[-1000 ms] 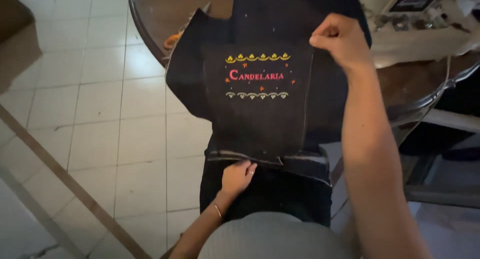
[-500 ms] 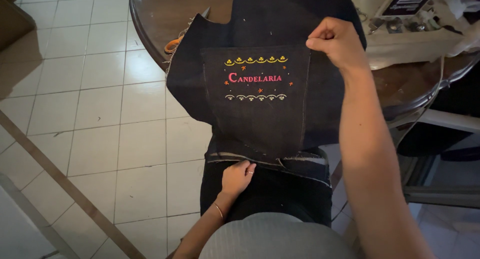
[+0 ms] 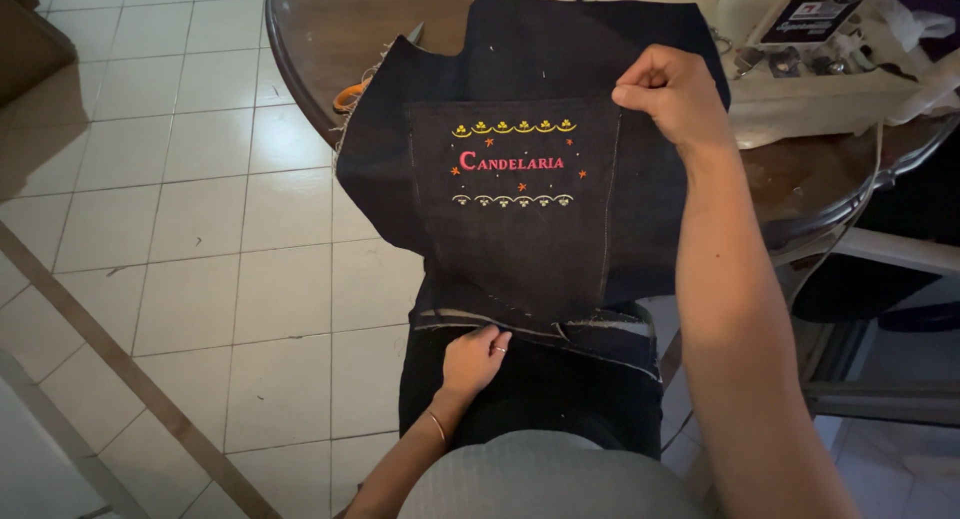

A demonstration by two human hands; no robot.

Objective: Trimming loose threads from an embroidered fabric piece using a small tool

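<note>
Little has changed across the last second: the cloth (image 3: pixel 520 219) has only drifted a bit right and up in view. Left hand (image 3: pixel 474 357) still pins its lower hem on the lap, fingers closed on the edge. Embroidered pocket panel faces up. Right hand (image 3: pixel 672 91) keeps pinching the upper corner, stretched over the worktop (image 3: pixel 330 39).

Dark navy cloth (image 3: pixel 520 249) bears pink lettering with yellow scallops (orange stars too) over white floor tiles (image 3: pixel 190 229).

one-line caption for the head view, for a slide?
Right hand pinches the top of a dark embroidered fabric panel; left hand holds its lower edge, beside a wooden table.
</note>
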